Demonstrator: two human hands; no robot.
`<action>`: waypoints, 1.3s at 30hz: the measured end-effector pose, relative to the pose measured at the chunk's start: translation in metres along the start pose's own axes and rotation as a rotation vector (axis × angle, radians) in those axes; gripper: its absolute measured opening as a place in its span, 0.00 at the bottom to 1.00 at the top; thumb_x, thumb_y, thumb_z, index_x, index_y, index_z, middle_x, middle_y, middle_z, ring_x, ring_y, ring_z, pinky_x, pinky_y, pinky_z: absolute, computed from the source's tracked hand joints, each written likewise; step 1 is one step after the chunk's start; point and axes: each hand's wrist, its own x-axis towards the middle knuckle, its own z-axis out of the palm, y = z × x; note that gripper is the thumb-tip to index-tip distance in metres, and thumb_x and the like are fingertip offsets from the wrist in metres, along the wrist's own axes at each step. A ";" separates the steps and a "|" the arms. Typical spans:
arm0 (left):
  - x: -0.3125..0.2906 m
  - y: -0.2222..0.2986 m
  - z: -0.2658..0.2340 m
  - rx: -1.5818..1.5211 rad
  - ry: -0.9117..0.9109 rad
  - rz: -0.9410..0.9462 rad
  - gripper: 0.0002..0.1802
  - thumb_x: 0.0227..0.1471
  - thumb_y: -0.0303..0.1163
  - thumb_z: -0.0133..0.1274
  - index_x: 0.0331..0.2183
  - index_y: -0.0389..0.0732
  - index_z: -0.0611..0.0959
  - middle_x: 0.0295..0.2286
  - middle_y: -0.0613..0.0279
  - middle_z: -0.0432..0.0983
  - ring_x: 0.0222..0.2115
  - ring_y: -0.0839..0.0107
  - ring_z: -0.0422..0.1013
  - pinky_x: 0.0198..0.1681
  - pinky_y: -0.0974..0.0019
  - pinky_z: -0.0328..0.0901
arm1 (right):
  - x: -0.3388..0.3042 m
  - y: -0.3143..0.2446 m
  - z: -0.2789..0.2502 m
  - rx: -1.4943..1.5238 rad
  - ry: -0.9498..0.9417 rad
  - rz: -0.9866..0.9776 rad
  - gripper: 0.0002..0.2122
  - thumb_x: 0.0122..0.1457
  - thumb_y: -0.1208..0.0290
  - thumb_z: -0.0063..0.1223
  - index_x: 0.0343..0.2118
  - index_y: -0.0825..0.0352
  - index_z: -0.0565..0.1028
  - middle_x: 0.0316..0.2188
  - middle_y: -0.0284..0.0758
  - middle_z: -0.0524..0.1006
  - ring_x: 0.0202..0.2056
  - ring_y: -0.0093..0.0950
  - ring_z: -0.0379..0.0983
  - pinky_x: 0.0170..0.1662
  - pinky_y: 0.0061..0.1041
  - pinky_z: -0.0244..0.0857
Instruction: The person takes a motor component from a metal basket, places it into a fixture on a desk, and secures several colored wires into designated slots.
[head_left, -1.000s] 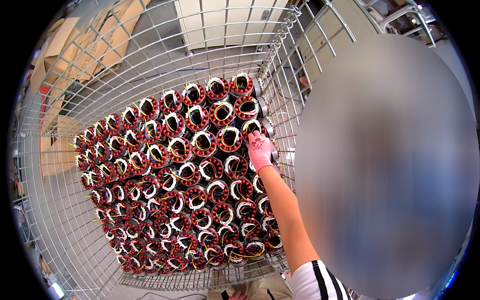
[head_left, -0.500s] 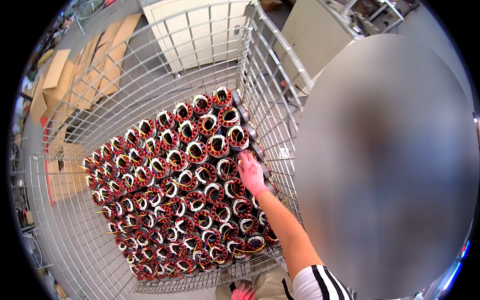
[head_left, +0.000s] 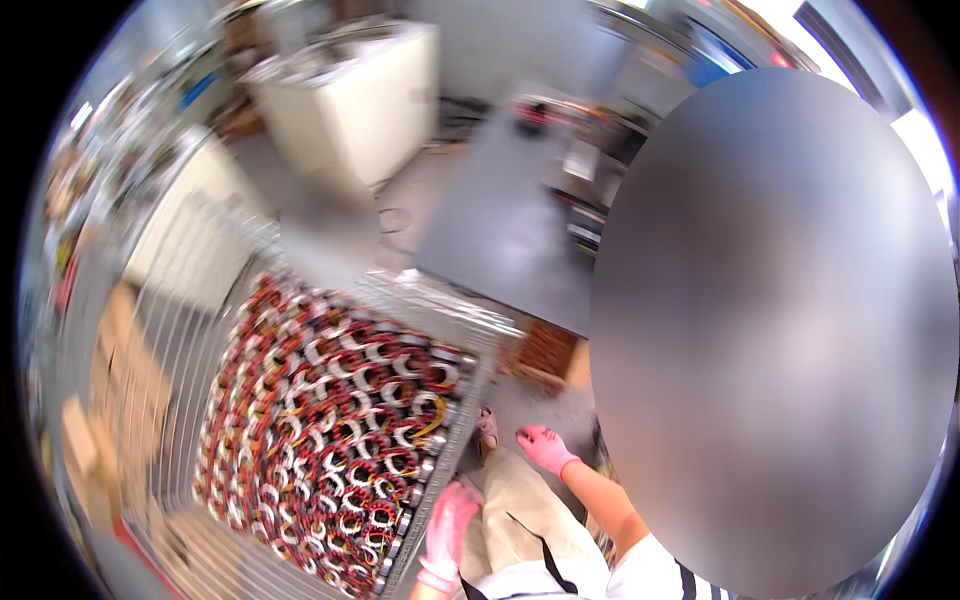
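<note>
My right hand (head_left: 547, 450), in a pink glove, is raised in front of my right leg, to the right of the wire mesh cage (head_left: 440, 470). Its fingers look curled in, and nothing shows in them. Beside the cage's near right edge is my left hand (head_left: 452, 525), also pink-gloved; its fingers are smeared, and whether it touches the wire I cannot tell. Rows of motor stators (head_left: 345, 495), ring-shaped with red coils, white lacing and coloured leads, fill the cage floor.
A grey-topped table (head_left: 500, 210) stands beyond the cage, with a brown crate (head_left: 545, 355) on the floor below its near edge. Pale cabinets (head_left: 350, 110) stand farther back. Flattened cardboard (head_left: 130, 390) lies on the left. A large blurred oval covers the right side.
The view has swung to the right, bringing the grey table in. My right hand has left the stators and come back outside the cage. My left hand now shows more fully beside the cage.
</note>
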 end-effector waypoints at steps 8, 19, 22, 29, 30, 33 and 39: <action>0.016 -0.102 0.130 1.087 -0.585 0.037 0.31 0.62 0.39 0.45 0.60 0.33 0.58 0.58 0.47 0.57 0.60 0.59 0.55 0.63 0.61 0.49 | -0.230 0.278 -0.047 0.461 1.281 0.640 0.13 0.59 0.61 0.50 0.38 0.65 0.78 0.23 0.33 0.77 0.25 0.23 0.72 0.29 0.26 0.64; 0.074 -0.418 0.337 1.917 -1.050 0.823 0.40 0.50 0.45 0.55 0.56 0.31 0.62 0.56 0.40 0.56 0.58 0.44 0.51 0.62 0.45 0.44 | -0.298 0.508 0.065 1.734 1.099 0.910 0.13 0.62 0.66 0.51 0.45 0.68 0.74 0.30 0.31 0.78 0.24 0.20 0.72 0.26 0.21 0.67; 0.092 -0.470 0.329 2.103 -0.840 0.993 0.40 0.49 0.46 0.55 0.56 0.31 0.63 0.56 0.42 0.57 0.58 0.43 0.50 0.62 0.42 0.43 | -0.256 0.548 0.040 1.743 1.061 0.778 0.11 0.60 0.65 0.50 0.39 0.69 0.76 0.21 0.25 0.71 0.20 0.16 0.64 0.20 0.19 0.55; 0.093 -0.494 0.325 2.267 -0.735 1.127 0.39 0.55 0.43 0.50 0.59 0.30 0.56 0.57 0.42 0.53 0.58 0.40 0.48 0.61 0.38 0.42 | -0.144 0.666 -0.001 1.424 1.000 1.075 0.33 0.52 0.59 0.54 0.62 0.60 0.59 0.38 0.45 0.78 0.38 0.37 0.76 0.46 0.34 0.68; 0.093 -0.497 0.328 2.318 -0.750 1.107 0.39 0.56 0.45 0.49 0.59 0.29 0.55 0.57 0.41 0.53 0.57 0.39 0.48 0.60 0.37 0.43 | -0.129 0.684 0.004 1.289 0.997 1.168 0.36 0.51 0.57 0.55 0.64 0.57 0.56 0.44 0.49 0.76 0.45 0.43 0.74 0.50 0.38 0.66; 0.081 -0.496 0.332 2.423 -0.589 1.027 0.39 0.58 0.43 0.48 0.60 0.28 0.53 0.58 0.42 0.50 0.59 0.46 0.46 0.62 0.44 0.40 | -0.085 0.706 0.003 1.288 0.918 1.183 0.41 0.49 0.54 0.59 0.64 0.57 0.52 0.47 0.53 0.72 0.48 0.47 0.71 0.51 0.41 0.65; 0.092 -0.494 0.323 2.373 -0.658 1.090 0.40 0.58 0.42 0.48 0.60 0.29 0.51 0.59 0.43 0.50 0.59 0.46 0.47 0.61 0.46 0.41 | -0.075 0.719 0.003 0.910 0.858 1.328 0.39 0.49 0.56 0.62 0.58 0.66 0.52 0.46 0.51 0.68 0.41 0.45 0.74 0.41 0.39 0.71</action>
